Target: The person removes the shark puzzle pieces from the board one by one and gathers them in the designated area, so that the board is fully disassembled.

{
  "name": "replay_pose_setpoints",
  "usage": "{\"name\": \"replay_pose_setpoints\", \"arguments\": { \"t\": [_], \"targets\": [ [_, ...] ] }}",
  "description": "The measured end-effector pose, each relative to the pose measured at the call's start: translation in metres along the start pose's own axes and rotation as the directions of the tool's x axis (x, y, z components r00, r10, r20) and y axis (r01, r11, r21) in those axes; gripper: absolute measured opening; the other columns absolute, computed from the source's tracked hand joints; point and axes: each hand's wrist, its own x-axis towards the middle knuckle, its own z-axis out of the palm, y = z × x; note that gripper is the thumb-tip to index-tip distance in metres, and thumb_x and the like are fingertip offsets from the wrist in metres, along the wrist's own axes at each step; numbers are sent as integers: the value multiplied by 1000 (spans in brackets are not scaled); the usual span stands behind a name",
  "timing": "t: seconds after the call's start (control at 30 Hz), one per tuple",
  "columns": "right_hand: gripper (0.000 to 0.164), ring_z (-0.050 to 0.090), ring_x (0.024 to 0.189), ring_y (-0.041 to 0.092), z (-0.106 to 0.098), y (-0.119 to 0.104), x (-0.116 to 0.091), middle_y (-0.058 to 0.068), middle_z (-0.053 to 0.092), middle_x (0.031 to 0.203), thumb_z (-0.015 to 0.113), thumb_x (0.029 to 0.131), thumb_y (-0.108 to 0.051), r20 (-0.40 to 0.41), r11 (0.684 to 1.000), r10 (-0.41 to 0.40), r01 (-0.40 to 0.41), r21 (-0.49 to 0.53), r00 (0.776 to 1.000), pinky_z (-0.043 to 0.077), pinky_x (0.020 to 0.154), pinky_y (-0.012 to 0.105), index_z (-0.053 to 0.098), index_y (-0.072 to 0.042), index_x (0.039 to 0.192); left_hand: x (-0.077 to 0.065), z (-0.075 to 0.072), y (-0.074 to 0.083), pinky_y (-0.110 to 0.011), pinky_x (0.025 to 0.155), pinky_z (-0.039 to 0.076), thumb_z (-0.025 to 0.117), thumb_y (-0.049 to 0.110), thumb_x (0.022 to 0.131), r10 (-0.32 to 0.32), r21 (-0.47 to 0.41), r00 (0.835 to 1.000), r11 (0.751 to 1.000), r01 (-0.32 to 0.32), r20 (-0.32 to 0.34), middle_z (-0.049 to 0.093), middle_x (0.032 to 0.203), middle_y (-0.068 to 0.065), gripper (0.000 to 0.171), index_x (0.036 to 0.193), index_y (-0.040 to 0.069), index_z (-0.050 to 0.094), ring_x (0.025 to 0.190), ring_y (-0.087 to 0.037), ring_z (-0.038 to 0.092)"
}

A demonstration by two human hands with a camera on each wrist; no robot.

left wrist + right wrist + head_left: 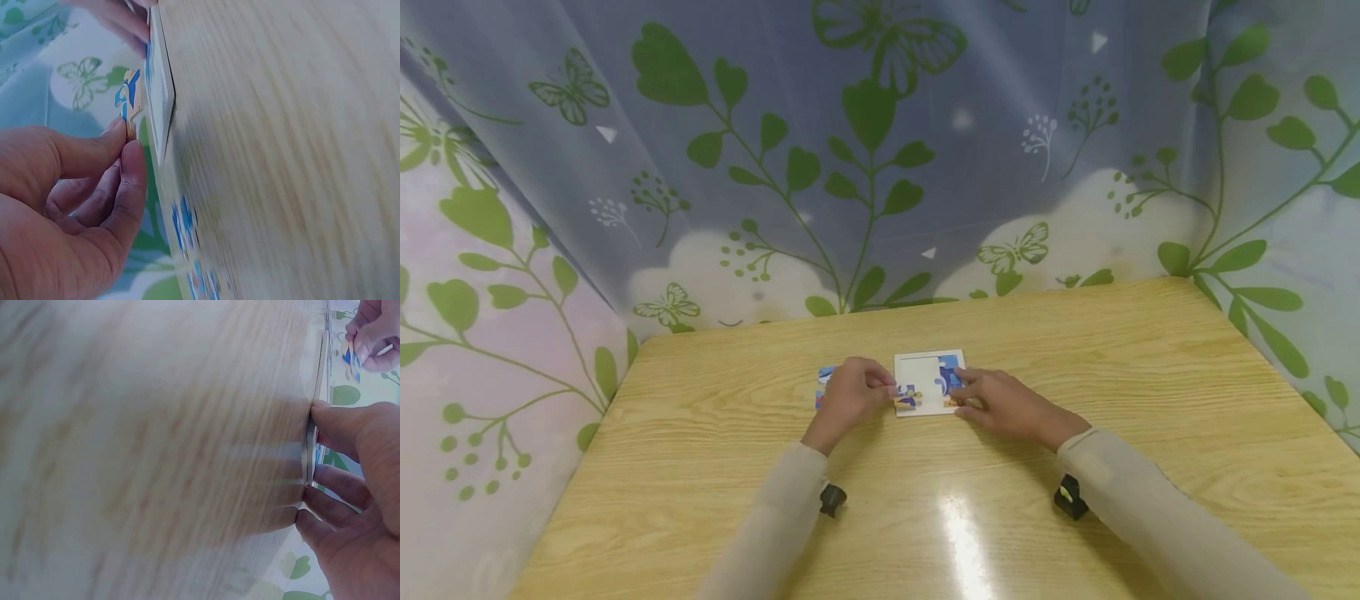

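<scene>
My left hand (853, 392) pinches a jigsaw piece (130, 94) between thumb and fingertips. In the head view that piece overlaps the lower left corner of a white puzzle frame (917, 412); in the left wrist view it stands tilted, raised above the frame. Blue puzzle pieces (950, 375) fill the frame's right side, partly covered by my right hand (1003, 404). The right fingers are spread along the frame's right edge, thumb at its near edge in the right wrist view, and they rest on frame and table.
More blue and red puzzle pieces (825, 375) lie on the wooden table (700, 467) left of the frame, partly behind the left hand. A leaf-patterned curtain (865, 208) hangs along the table's back and sides. Each wrist wears a small black device (832, 500).
</scene>
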Motion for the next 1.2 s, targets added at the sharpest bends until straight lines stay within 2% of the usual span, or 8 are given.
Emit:
{"name": "replay_pose_setpoints", "arguments": {
  "t": [0.13, 0.33, 0.57, 0.7, 0.97, 1.2],
  "targets": [
    [27, 47, 133, 49, 0, -1, 0, 34, 49, 143, 66, 99, -11, -6, 1000, -10, 10, 0, 1000, 41, 107, 57, 71, 2, 121, -6, -11, -9, -35, 74, 55, 80, 7, 86, -15, 4, 1000, 1000, 15, -8, 70, 81, -3, 4, 85, 5, 76, 77, -17, 64],
    [26, 46, 133, 49, -2, -2, -1, 34, 49, 142, 66, 99, -11, -1, 1000, -18, 18, -1, 1000, 40, 107, 57, 71, 2, 121, -13, -22, -23, -32, 70, 54, 81, 8, 85, -64, 24, 998, 998, 65, -25, 70, 80, -2, 5, 86, 7, 77, 76, -16, 64],
    [24, 46, 133, 49, -2, -1, -1, 34, 49, 142, 65, 99, -10, -1, 1000, -20, 20, 2, 1000, 41, 107, 58, 73, 0, 120, -20, -32, -35, -30, 65, 53, 80, 4, 83, -64, 31, 997, 997, 65, -30, 70, 79, -2, 5, 83, 8, 76, 73, -16, 63],
    [24, 47, 133, 50, -2, -1, -1, 34, 50, 142, 66, 99, -10, -3, 1000, -23, 23, 3, 1000, 41, 107, 58, 73, 0, 119, -24, -36, -38, -30, 64, 53, 80, 4, 83, -90, 33, 996, 995, 91, -15, 69, 77, -1, 5, 84, 7, 76, 71, -17, 62],
    [23, 46, 134, 49, -2, -1, 0, 34, 51, 141, 66, 99, -9, -7, 1000, -26, 26, 4, 1000, 41, 107, 58, 74, 0, 118, -28, -39, -43, -28, 60, 48, 79, 3, 83, -96, 66, 995, 993, 96, -4, 66, 71, -1, 3, 82, 2, 76, 65, -16, 58],
    [23, 47, 133, 49, -1, 0, 0, 33, 53, 139, 66, 98, -9, -9, 999, -35, 35, -3, 999, 42, 106, 57, 74, 0, 118, -32, -40, -42, -30, 62, 50, 82, 5, 81, -75, 128, 997, 989, 78, -26, 69, 71, 1, 5, 80, 7, 77, 65, -13, 60]
  ]
}}
